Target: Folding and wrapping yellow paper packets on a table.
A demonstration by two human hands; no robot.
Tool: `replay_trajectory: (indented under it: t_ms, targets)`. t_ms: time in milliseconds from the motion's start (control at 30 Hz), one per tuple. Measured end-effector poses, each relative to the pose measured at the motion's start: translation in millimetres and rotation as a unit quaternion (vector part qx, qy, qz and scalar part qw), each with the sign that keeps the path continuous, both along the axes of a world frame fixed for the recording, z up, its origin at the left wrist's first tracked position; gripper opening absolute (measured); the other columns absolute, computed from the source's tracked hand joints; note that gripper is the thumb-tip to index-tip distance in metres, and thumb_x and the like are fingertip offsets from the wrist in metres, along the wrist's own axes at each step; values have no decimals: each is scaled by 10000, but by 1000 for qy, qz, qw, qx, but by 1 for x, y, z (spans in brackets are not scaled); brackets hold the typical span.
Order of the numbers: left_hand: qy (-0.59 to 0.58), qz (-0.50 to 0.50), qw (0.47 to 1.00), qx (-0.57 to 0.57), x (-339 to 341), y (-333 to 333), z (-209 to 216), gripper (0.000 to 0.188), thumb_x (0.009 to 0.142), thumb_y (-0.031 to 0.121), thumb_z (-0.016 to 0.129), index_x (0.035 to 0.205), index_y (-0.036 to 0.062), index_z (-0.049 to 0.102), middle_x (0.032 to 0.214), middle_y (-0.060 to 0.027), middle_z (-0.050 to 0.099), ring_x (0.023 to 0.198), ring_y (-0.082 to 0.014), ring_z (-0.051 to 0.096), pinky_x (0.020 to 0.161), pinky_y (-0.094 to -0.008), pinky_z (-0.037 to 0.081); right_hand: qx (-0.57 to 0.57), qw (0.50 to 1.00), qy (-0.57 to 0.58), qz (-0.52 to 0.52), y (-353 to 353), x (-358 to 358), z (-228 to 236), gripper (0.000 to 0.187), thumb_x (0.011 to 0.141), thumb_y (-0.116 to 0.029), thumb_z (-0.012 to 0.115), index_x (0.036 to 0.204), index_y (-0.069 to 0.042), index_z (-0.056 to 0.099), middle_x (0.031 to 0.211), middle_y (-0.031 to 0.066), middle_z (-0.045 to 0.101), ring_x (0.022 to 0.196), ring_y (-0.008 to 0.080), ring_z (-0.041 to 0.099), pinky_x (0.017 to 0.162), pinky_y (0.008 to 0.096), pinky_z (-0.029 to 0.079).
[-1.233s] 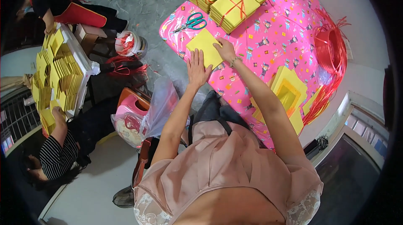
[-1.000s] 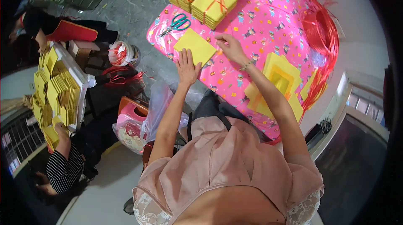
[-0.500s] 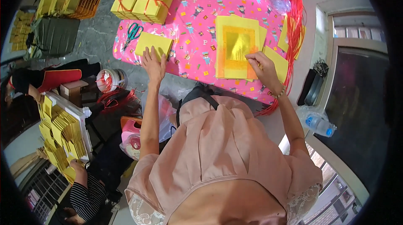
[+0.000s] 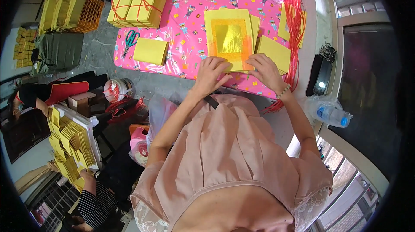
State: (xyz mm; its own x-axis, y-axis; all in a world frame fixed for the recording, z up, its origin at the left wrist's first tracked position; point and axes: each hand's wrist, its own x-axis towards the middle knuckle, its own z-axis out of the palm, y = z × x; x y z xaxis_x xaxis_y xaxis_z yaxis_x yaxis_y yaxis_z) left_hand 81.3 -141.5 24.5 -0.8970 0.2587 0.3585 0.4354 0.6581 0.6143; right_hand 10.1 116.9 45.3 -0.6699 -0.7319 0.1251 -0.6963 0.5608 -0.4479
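Note:
A sheet of yellow joss paper (image 4: pixel 218 19) with an orange border and a shiny gold square lies on top of a small stack on the pink table. My left hand (image 4: pixel 210 75) is at its near left corner, fingers bent over the edge and thumb just below. At the near right corner my right hand (image 4: pixel 264 71) closes its fingertips on the sheet's edge. The hold under my fingers is partly hidden. Left of the stack lies a folded yellow paper packet (image 4: pixel 150 51), touched by neither hand. Green-handled scissors (image 4: pixel 131 41) rest beside it.
Bundles of yellow paper tied with red string (image 4: pixel 140 5) stand at the table's far left. Red strands (image 4: pixel 294 24) hang over its right side, near more yellow sheets (image 4: pixel 274 52). At left, people sit by a tray of yellow paper pieces (image 4: pixel 71 141). A plastic bottle (image 4: pixel 333 115) lies at right.
My left hand has left the folded packet and moved right to the joss paper's near edge. My right hand has come down to the near right corner. The view has shifted slightly.

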Motion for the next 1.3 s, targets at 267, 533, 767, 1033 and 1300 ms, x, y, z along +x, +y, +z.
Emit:
replay_trajectory:
  t_ms: [267,533,767,1033,1300]
  targets:
    - [-19,-6,999,-37,-13,6,-11,375,781,265,782,1091,91,663,1107,-74,623,1050,-285,559,885,-410,455,-48,999,-5,23,8,-6,-3,185,811,-112,717,959,-3,696,1081,116,659,1065,288,611,900,390,515]
    - [-35,1,999,-6,-16,2,-9,328,769,271,798,1017,71,718,1029,-75,663,1006,-285,577,859,-406,491,-49,996,-70,-5,3,-11,3,135,857,-130,687,901,-3,701,1059,105,666,1027,290,604,887,393,507]
    - [-40,2,999,5,-17,2,-10,319,775,278,800,998,62,726,1017,-85,673,996,-288,586,863,-405,500,-63,993,-99,-21,0,-15,2,152,869,-139,670,895,9,690,1022,99,657,1000,296,597,861,394,501]
    - [-55,-13,997,-45,-21,2,1,483,746,287,814,1143,59,660,1132,-115,633,1014,-309,567,862,-423,480,-78,994,-62,-51,-4,-16,1,149,918,-170,639,941,-23,654,937,122,665,892,313,622,805,411,503]
    - [-37,34,986,-159,-34,-2,12,625,690,161,793,1272,103,573,1340,-200,514,1241,-349,479,1014,-481,398,-40,997,-54,-48,-3,-19,5,132,970,-169,569,923,-47,550,808,132,602,801,338,605,740,450,476]
